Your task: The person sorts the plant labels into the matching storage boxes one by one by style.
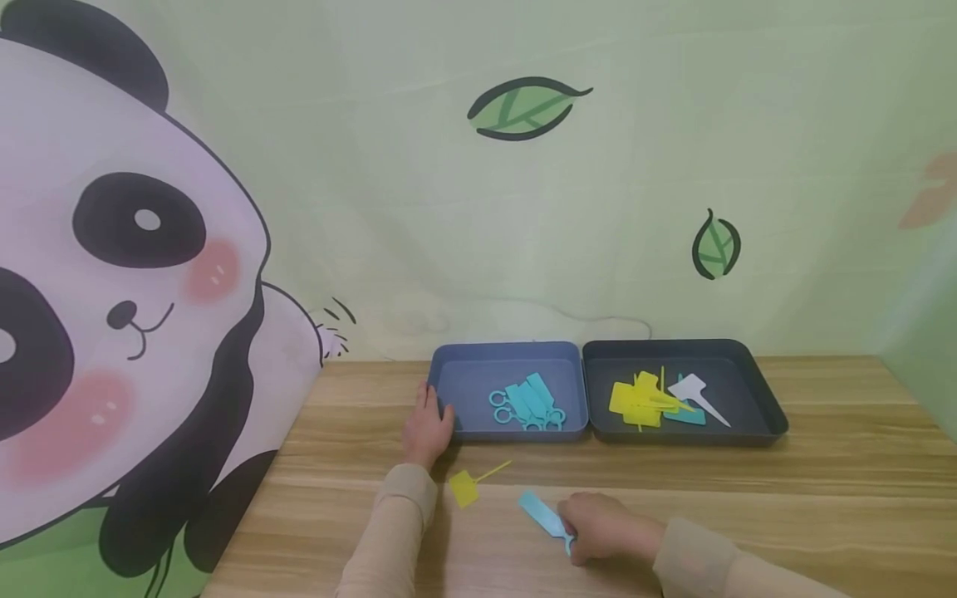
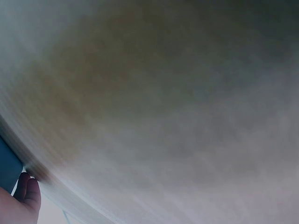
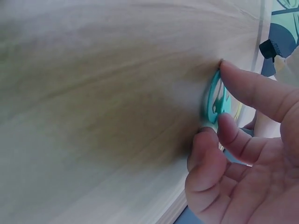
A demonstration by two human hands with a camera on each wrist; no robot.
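Note:
My left hand (image 1: 428, 428) rests at the front left corner of the blue tray (image 1: 508, 353), fingers along its outer side and thumb at the corner. In the left wrist view only a few fingers (image 2: 32, 193) show beside the tray wall. Over the front of the table, my right hand (image 1: 604, 527) pinches a light blue plant tag (image 1: 543, 513) by its ring end, its flat blade pointing away to the left. Up close, thumb and finger meet the ring (image 3: 214, 95). A yellow plant label (image 1: 464, 490) lies on the table between the hands.
Several light blue ring tags (image 1: 527, 400) lie in the blue tray. The black tray (image 1: 748, 365) stands against its right side, holding several yellow labels (image 1: 639, 403), a white label (image 1: 691, 386) and a light blue piece (image 1: 685, 417). A printed cloth (image 1: 419, 208) hangs behind the wooden table (image 1: 845, 465).

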